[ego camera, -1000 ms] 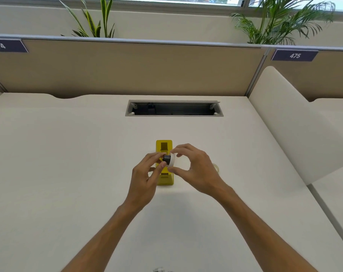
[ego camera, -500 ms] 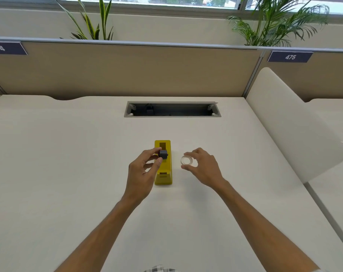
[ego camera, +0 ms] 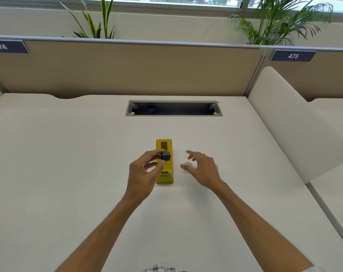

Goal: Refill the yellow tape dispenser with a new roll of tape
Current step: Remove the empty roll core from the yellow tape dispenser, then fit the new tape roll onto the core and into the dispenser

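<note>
The yellow tape dispenser (ego camera: 164, 179) lies on the white desk (ego camera: 68, 173), its long side pointing away from me. My left hand (ego camera: 143, 173) hovers just left of it and pinches a small black spool (ego camera: 166, 156) between thumb and fingertips, above the dispenser's middle. To the right, my right hand (ego camera: 203, 169) is low over the desk with its fingers spread and nothing in them. A clear, empty-looking tape ring (ego camera: 186, 165) lies on the desk by its thumb, blurred. A sliver of another pale roll (ego camera: 216, 166) shows behind that hand.
A cable slot (ego camera: 173, 108) is cut into the desk beyond the dispenser. A tan partition (ego camera: 127, 69) closes the back, and a white rounded side panel (ego camera: 296, 124) rises on the right. Plants stand behind the partition.
The hands have pulled apart: the right one carried the clear ring off the black spool to the right, set it on the desk and opened. The left hand kept the spool.
</note>
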Tool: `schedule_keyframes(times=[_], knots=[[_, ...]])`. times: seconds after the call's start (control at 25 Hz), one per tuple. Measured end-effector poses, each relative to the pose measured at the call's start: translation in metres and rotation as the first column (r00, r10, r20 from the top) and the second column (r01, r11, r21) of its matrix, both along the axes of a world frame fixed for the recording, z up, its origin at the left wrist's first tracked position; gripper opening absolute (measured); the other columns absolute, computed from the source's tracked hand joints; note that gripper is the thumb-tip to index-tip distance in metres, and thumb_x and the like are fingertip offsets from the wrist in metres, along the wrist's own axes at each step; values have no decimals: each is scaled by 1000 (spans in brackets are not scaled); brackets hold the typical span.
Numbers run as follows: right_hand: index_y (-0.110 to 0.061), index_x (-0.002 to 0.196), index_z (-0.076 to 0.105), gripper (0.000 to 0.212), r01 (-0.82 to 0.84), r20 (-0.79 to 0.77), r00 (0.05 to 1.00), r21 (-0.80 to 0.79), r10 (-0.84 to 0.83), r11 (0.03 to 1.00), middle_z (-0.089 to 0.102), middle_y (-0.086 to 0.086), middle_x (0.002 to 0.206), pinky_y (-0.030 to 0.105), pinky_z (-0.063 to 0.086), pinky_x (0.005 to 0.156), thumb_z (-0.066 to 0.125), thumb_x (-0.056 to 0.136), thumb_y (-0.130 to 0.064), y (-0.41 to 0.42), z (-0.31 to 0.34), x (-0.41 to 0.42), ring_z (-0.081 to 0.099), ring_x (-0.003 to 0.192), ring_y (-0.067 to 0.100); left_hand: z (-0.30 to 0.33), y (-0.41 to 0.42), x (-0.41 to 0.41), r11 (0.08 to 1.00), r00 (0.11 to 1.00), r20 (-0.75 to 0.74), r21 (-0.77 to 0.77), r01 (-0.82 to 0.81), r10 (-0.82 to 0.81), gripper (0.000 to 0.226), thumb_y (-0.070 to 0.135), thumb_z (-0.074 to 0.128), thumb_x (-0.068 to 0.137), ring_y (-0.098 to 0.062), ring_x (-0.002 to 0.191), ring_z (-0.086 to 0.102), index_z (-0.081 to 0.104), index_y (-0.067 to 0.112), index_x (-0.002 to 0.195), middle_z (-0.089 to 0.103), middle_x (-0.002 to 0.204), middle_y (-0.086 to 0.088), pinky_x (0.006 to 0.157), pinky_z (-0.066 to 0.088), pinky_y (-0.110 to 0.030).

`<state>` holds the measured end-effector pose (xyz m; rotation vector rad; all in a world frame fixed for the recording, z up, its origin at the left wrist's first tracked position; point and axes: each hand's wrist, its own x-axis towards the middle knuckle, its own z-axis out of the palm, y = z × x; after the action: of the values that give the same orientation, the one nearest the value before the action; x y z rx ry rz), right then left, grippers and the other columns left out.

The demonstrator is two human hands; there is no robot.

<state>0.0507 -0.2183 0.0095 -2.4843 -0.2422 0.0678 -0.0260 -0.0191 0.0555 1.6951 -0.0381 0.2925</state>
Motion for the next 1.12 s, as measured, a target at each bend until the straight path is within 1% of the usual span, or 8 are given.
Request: schedule_keyframes(times=[0.12, 0.2, 0.56, 0.76, 0.84, 0.96, 1.04, 1.12], knots=[[-24, 101, 72, 22, 18, -39, 999, 463, 0, 886, 73, -9, 90, 24, 48, 78, 61, 91, -41, 16, 32, -20, 65, 83, 6, 1, -2, -2, 1000, 1000, -11, -18, 14, -14, 32, -2, 65, 85, -18, 100, 69, 67, 15, 111, 72, 106, -3, 86, 56, -30], [-22, 90, 75, 22, -27, -74, 993, 591, 88, 806, 74, -7, 83, 14, 46, 74, 58, 93, -36, 26, 52, -33, 66, 77, 7, 3, -4, -3, 999, 999, -9, -11, 32, -32, 35, -4, 67, 82, -17, 98, 69, 68, 18, 108, 72, 105, -3, 85, 56, -30], [-18, 104, 75, 18, -19, -136, 977, 704, 161, 710, 76, -2, 97, 37, 53, 95, 70, 87, -22, 24, 62, -48, 70, 95, 13, 8, -5, -3, 998, 998, -32, 38, 58, -57, 31, 8, 66, 87, -13, 100, 67, 67, 18, 116, 71, 108, -1, 84, 55, -25], [-19, 106, 73, 20, -15, -178, 968, 659, 175, 752, 76, -4, 98, 26, 51, 89, 67, 89, -28, 15, 60, -45, 69, 95, 9, 2, -6, 0, 997, 995, -73, 30, 68, -66, 23, 12, 65, 88, -14, 97, 70, 71, 14, 110, 73, 105, -1, 88, 56, -35], [-23, 108, 71, 24, 28, -140, 989, 534, 56, 845, 74, -8, 100, 27, 50, 86, 66, 89, -36, 3, 55, -36, 67, 94, 7, 0, -6, -1, 999, 995, -94, -18, 31, -33, 21, 10, 67, 87, -15, 97, 70, 71, 15, 108, 74, 104, -2, 90, 55, -35], [-23, 122, 62, 38, 91, 40, 995, -11, -91, 996, 66, -7, 118, 35, 48, 91, 65, 87, -39, -29, 39, -14, 61, 106, 12, -2, -6, -2, 999, 994, -109, -38, 10, -14, 21, 9, 68, 86, -16, 97, 71, 71, 16, 106, 74, 104, -2, 89, 55, -36], [-20, 135, 50, 53, 23, -25, 999, -345, -34, 938, 52, -2, 139, 39, 43, 97, 62, 87, -39, -48, 25, -3, 52, 121, 21, -2, -5, -3, 999, 994, -104, -35, 18, -22, 22, 6, 68, 86, -16, 96, 71, 70, 14, 106, 73, 105, -2, 88, 56, -36], [-19, 143, 39, 62, -69, -142, 990, -477, 1, 876, 41, -1, 149, 41, 40, 101, 60, 88, -39, -60, 14, 2, 44, 129, 25, -2, -5, -4, 999, 996, -89, -28, 16, -19, 22, 5, 67, 86, -16, 96, 70, 70, 14, 106, 72, 105, -2, 86, 57, -34]])
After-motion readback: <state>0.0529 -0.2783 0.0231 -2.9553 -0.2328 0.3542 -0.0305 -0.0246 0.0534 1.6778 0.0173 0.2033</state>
